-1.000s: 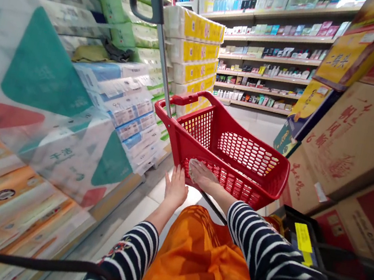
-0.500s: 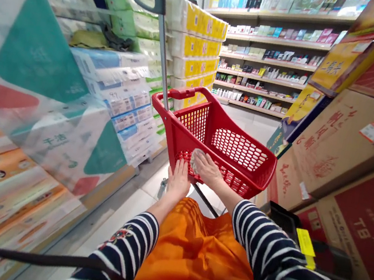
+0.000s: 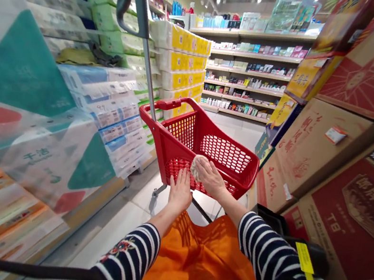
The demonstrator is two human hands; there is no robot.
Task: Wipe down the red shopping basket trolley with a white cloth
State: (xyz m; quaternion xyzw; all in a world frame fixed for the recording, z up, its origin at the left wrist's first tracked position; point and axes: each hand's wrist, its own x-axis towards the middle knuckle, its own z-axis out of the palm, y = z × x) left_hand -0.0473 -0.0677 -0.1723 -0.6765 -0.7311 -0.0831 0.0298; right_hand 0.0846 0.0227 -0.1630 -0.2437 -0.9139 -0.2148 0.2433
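A red plastic shopping cart point(image 3: 163, 138) with perforated sides stands before me, its basket showing nothing inside. In my right hand point(image 3: 214, 181) is a whitish, crumpled cloth-like wad point(image 3: 198, 168), pressed under the fingers against the cart's near side. My left hand point(image 3: 181, 191) lies flat beside it at the lower part of the same side, fingers stretched out and nothing in them. Whether the left fingertips touch the plastic is hard to make out. A grey handle point(image 3: 138, 6) on a metal pole rises from the cart's left end.
Wrapped paper packs point(image 3: 107, 97) are stacked along the left. Cardboard cartons point(image 3: 312, 138) rise close on the right. Shelves point(image 3: 250, 67) of small bottles and boxes stand at the back. A dark object with a yellow tag point(image 3: 305, 260) is near my right arm.
The view has tilted up a little, and the cart appears lower and further left. My right hand and the wad have slid rightward along the cart's side; my left hand has shifted right too.
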